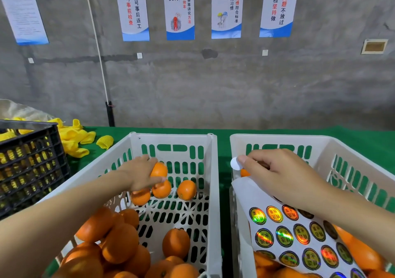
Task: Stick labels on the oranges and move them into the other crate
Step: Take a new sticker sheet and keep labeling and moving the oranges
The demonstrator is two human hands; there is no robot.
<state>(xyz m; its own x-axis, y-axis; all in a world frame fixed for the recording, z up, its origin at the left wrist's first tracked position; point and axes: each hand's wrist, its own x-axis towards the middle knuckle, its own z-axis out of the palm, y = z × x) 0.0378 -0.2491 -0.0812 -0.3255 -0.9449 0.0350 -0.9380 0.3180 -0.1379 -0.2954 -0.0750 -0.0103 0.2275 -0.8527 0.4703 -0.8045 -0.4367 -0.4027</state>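
Gripping an orange [159, 169] inside the left crate [171, 136], our left hand [141, 174] seems to ready it for the label [236, 164] our right hand [277, 177] pinches.

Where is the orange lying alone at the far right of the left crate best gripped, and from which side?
Grip the lone orange round its middle, coming from above. It is round, and its top and right side are free. A neighbouring orange lies close on its left, and the far wall of the left crate stands just behind.
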